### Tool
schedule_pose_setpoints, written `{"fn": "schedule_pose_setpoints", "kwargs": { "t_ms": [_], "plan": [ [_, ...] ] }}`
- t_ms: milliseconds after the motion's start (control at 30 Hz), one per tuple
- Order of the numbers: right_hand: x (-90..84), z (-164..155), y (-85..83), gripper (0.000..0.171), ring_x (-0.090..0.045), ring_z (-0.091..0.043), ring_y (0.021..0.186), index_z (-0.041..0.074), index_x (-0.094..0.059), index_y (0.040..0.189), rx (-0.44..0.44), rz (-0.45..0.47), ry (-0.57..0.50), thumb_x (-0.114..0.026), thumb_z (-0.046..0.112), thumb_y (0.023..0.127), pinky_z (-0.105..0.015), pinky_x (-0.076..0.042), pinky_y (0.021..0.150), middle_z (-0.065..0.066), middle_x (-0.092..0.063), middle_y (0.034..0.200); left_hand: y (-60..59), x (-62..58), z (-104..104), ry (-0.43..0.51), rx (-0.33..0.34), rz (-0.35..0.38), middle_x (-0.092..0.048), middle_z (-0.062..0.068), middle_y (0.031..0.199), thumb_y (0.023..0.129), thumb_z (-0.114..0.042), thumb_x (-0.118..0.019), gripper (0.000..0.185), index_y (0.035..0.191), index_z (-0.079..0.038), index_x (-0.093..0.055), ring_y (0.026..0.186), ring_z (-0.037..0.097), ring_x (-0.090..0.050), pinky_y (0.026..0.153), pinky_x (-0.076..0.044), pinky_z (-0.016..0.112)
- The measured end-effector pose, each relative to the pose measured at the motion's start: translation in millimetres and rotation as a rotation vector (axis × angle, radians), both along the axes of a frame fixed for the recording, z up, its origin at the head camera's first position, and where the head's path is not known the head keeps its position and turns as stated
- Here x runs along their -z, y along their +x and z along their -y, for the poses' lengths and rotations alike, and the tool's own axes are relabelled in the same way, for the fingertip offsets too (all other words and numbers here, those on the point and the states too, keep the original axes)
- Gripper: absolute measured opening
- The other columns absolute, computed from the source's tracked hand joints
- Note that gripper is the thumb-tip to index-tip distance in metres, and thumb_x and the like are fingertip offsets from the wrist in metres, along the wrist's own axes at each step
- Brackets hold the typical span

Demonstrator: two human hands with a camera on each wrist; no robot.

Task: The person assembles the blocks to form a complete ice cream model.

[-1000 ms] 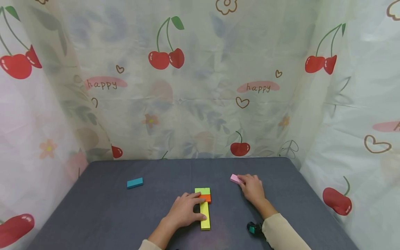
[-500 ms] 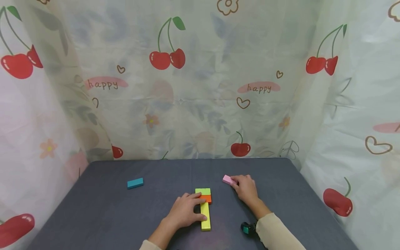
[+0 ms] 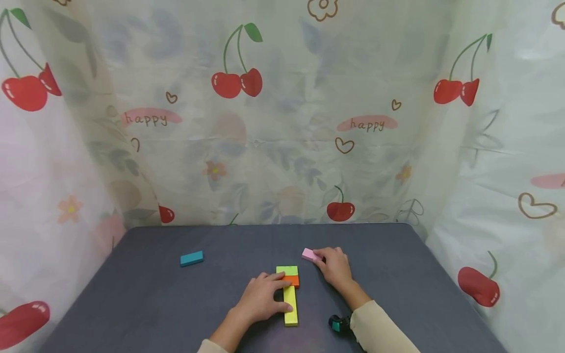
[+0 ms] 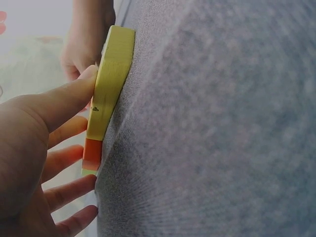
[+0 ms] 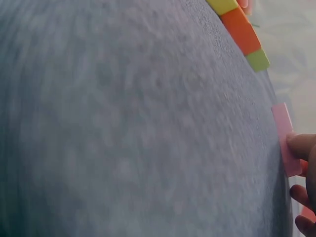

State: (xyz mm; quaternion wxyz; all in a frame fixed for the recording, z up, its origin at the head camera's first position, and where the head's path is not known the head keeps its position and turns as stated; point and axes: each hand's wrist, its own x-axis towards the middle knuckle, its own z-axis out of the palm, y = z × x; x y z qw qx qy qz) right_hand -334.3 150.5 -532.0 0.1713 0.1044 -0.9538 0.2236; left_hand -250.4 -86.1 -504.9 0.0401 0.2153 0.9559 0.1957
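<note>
Pink block [image 3: 311, 254] lies flat on a dark grey cloth-covered table [image 3: 145, 294], pinched at its right end by the fingertips of the right hand [image 3: 335, 267]. The block sits just ahead and to the left of that hand, with its long axis running roughly left to right and slightly tilted. From the right wrist view, a fingertip [image 5: 301, 145] presses on the block's edge.

Just to the left and slightly nearer the person sits a small arrangement of blocks: a light green block [image 3: 287, 270] farthest away, an orange block [image 3: 291, 281] touching it, and a long yellow block [image 3: 290, 305] running toward the person, its long axis at a right angle to the pink one. The left hand [image 3: 260, 298] rests against this arrangement with relaxed, fairly straight fingers, the thumb [image 4: 69, 96] pressing the yellow block's side and the other fingers by the orange one; it grasps nothing. The pink block is near the green one but not touching it, and the right hand is much the closer of the two to it.

A teal block [image 3: 192, 258] lies well apart on the left of the table. A pale curtain [image 3: 282, 122] printed with cherries, hearts and the word "happy" closes in the table on three sides.
</note>
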Motion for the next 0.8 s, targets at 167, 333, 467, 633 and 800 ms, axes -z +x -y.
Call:
{"fn": "schedule_pose_setpoints", "kwargs": {
  "t_ms": [167, 333, 467, 633, 800],
  "plan": [
    [-0.2, 7, 0.4, 0.030, -0.054, -0.025, 0.092, 0.015, -0.075, 0.114, -0.004, 0.002, -0.002, -0.075, 0.027, 0.087, -0.046, -0.042, 0.084, -0.004, -0.071, 0.104, 0.1, 0.3, 1, 0.000, 0.001, 0.005, -0.053, -0.003, 0.140, 0.076, -0.062, -0.072, 0.060, 0.129, -0.033, -0.065, 0.113, 0.024, -0.050, 0.087, -0.041, 0.047],
    [-0.1, 11, 2.5, 0.028, -0.054, -0.025, 0.091, 0.015, -0.075, 0.113, -0.012, -0.002, -0.029, -0.075, 0.026, 0.087, -0.045, -0.042, 0.083, -0.004, -0.071, 0.104, -0.3, 0.5, 1, 0.004, 0.004, 0.015, -0.053, -0.003, 0.140, 0.076, -0.062, -0.072, 0.060, 0.129, -0.034, -0.065, 0.112, 0.023, -0.049, 0.087, -0.041, 0.047],
    [-0.2, 13, 3.1, 0.028, -0.054, -0.025, 0.094, 0.016, -0.075, 0.114, -0.029, 0.000, -0.037, -0.074, 0.025, 0.088, -0.046, -0.041, 0.085, -0.004, -0.071, 0.106, -0.5, 0.6, 0, 0.005, 0.003, 0.012, -0.053, -0.003, 0.140, 0.076, -0.062, -0.073, 0.060, 0.128, -0.033, -0.066, 0.112, 0.024, -0.049, 0.088, -0.041, 0.048],
    [-0.4, 16, 3.8, 0.028, -0.054, -0.025, 0.094, 0.017, -0.075, 0.115, -0.053, 0.016, -0.020, -0.073, 0.026, 0.088, -0.046, -0.042, 0.086, -0.003, -0.070, 0.108, -0.5, 1.1, -1, 0.008, 0.005, 0.012, -0.052, -0.003, 0.140, 0.076, -0.061, -0.073, 0.060, 0.128, -0.032, -0.066, 0.113, 0.025, -0.050, 0.088, -0.041, 0.049],
    [-3.4, 19, 5.9, 0.028, -0.053, -0.023, 0.094, 0.018, -0.075, 0.114, -0.074, 0.038, -0.007, -0.073, 0.028, 0.088, -0.046, -0.041, 0.087, -0.003, -0.070, 0.108, -0.6, 1.7, 0, 0.015, 0.008, 0.005, -0.053, -0.002, 0.141, 0.076, -0.061, -0.073, 0.060, 0.127, -0.031, -0.066, 0.113, 0.026, -0.050, 0.087, -0.041, 0.050]
  ]
}}
